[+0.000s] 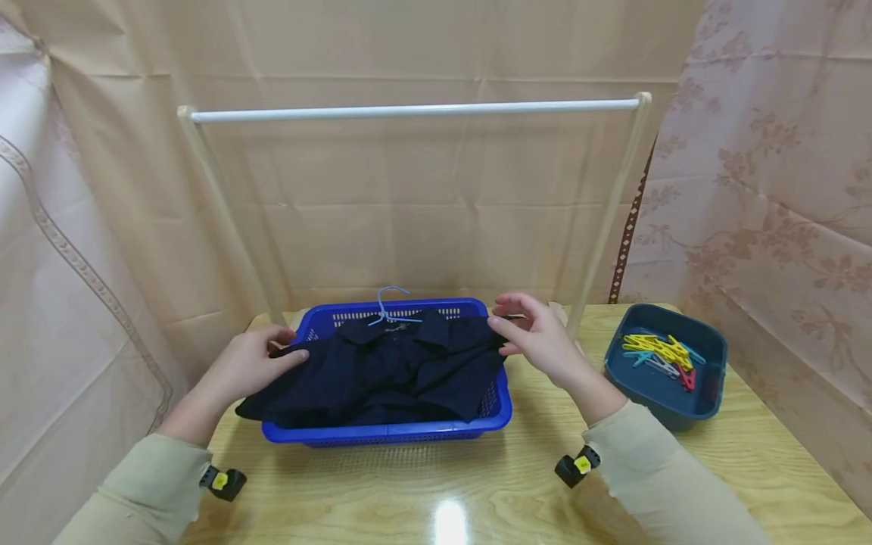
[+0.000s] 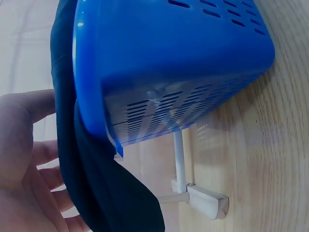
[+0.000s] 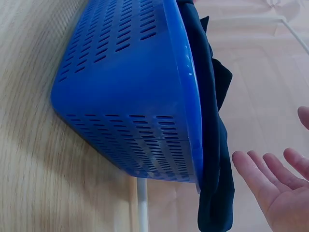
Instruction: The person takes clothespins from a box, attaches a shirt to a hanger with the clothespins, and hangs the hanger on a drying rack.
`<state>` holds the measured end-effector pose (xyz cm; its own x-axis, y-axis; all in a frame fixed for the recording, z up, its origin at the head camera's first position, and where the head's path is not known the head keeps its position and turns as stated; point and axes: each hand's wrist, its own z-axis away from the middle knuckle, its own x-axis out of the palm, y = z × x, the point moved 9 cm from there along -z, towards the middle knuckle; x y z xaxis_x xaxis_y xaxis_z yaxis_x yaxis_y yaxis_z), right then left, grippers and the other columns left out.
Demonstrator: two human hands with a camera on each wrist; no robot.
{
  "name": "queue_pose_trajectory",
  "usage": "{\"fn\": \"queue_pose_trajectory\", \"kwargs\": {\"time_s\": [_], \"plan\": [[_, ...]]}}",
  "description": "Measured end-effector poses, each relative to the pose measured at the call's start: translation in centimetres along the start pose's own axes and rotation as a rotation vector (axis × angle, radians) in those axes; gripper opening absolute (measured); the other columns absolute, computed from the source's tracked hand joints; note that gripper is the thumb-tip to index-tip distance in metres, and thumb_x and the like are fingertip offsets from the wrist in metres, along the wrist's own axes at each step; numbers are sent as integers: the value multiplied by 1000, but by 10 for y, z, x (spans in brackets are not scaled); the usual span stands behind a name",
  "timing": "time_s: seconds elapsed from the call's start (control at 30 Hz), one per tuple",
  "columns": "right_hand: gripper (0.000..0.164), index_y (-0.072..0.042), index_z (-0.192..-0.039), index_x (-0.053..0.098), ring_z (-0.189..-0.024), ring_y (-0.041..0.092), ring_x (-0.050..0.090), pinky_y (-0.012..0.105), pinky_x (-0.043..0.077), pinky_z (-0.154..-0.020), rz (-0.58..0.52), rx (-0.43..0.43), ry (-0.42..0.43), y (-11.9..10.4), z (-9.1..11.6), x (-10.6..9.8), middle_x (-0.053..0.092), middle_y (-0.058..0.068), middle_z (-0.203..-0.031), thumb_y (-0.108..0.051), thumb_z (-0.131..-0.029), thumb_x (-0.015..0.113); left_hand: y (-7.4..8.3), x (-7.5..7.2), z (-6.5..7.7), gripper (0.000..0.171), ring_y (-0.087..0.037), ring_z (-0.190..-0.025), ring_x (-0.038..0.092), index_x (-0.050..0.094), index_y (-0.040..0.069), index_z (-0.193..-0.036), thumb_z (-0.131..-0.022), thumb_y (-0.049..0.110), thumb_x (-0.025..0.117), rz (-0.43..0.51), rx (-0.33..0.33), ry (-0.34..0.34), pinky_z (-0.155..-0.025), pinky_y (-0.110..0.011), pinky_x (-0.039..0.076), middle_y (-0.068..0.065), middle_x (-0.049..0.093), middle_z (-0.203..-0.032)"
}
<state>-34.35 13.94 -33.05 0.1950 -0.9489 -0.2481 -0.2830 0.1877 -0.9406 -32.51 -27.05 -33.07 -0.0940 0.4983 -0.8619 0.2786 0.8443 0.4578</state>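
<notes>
A black collared shirt (image 1: 409, 371) lies spread over a blue plastic basket (image 1: 387, 433), its left sleeve draped past the rim. A light-blue wire hanger (image 1: 395, 319) sits at its collar, hook upward. My left hand (image 1: 255, 359) is at the shirt's left shoulder, thumb over the cloth and fingers apart; in the left wrist view the fingertips of that hand (image 2: 29, 179) are partly hidden by the sleeve. At the shirt's right end is my right hand (image 1: 541, 341). The right wrist view shows this hand (image 3: 282, 188) with loosely spread fingers beside the cloth, holding nothing.
Behind the basket stands a rack with a white horizontal bar (image 1: 415, 111) and pale side posts. To the right, a dark bin (image 1: 711, 378) contains yellow, teal, grey and red clothespins (image 1: 657, 352). Everything stands on a wood-grain table (image 1: 368, 499), with hanging cloth around it.
</notes>
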Motion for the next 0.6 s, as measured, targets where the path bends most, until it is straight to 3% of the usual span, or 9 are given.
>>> {"fn": "queue_pose_trajectory", "kwargs": {"time_s": [0.4,0.6], "plan": [[48,0,-138,52,-113,41,62,43,62,-74,5,3,-5,1,1,4,56,28,-133,-21,-100,69,-3,6,-1,45,-38,-97,66,70,-2,-117,-91,34,77,-46,7,-10,-87,-58,52,-21,71,-111],[47,1,-138,52,-113,41,63,45,61,-74,8,-12,-11,2,1,5,56,28,-133,-18,-99,69,-3,6,-1,31,-34,-91,67,73,-1,-110,-92,25,75,-57,31,-3,-83,-56,53,-19,73,-105]]}}
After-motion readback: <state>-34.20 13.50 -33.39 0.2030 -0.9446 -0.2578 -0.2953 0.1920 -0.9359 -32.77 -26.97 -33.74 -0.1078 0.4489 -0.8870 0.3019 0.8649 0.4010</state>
